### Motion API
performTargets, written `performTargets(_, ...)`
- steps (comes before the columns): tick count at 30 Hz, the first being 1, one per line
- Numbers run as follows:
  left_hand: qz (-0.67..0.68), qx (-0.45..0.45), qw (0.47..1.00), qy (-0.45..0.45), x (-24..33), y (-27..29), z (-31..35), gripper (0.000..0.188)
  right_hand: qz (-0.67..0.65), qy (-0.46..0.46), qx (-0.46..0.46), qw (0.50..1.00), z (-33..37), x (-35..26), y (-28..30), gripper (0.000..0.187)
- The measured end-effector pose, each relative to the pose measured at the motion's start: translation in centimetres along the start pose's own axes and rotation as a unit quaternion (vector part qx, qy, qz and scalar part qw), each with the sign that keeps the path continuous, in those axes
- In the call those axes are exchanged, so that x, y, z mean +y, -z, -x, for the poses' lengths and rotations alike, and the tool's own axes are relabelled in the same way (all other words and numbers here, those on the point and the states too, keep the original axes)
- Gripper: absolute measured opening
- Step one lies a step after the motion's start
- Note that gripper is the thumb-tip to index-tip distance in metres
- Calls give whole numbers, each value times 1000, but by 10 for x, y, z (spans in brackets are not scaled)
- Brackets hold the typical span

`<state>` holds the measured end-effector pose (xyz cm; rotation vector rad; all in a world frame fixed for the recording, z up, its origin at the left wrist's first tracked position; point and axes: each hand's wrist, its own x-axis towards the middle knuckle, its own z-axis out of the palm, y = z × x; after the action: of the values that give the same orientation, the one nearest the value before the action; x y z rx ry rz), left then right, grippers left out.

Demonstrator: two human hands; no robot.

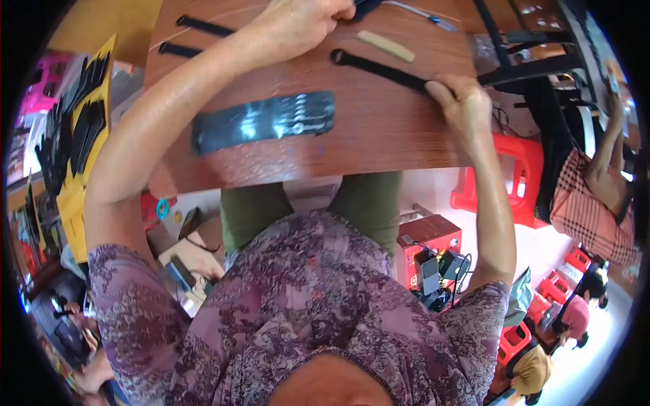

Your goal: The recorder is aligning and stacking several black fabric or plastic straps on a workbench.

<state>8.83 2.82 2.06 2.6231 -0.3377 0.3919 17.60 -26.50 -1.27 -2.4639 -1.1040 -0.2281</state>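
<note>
Near the right edge of the brown wooden table [379,145], my right hand [466,108] is closed on a black strap [382,70] with a ring-shaped end that points toward the table's middle. At the top edge of the view, my left hand [305,20] has its fingers curled against a dark piece [367,9], whose shape is mostly cut off. Between the hands lies a beige stick-like piece [386,46]. Beyond it rests a thin tool with a blue part [433,20]. Two more black straps [203,26] lie left of my left forearm.
A shiny dark plastic packet [264,120] lies nearer me on the table. Bundles of black strips hang over a yellow board [88,135] at left. A red stool [501,179] and a black metal frame [528,68] stand at right. Other people sit farther right.
</note>
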Motion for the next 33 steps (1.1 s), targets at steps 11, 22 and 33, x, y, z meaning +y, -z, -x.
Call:
performTargets(11, 147, -65, 978, 134, 20, 12, 83, 12, -188, -6, 54, 981, 42, -110, -17, 10)
performTargets(22, 108, -117, 977, 141, 25, -22, 73, 26, -79, -119, 47, 989, 41, -160, -59, 15)
performTargets(33, 36, -168, 975, 139, 29, -22, 55, 31, -168, -123, 90, 974, 42, -167, -67, 11)
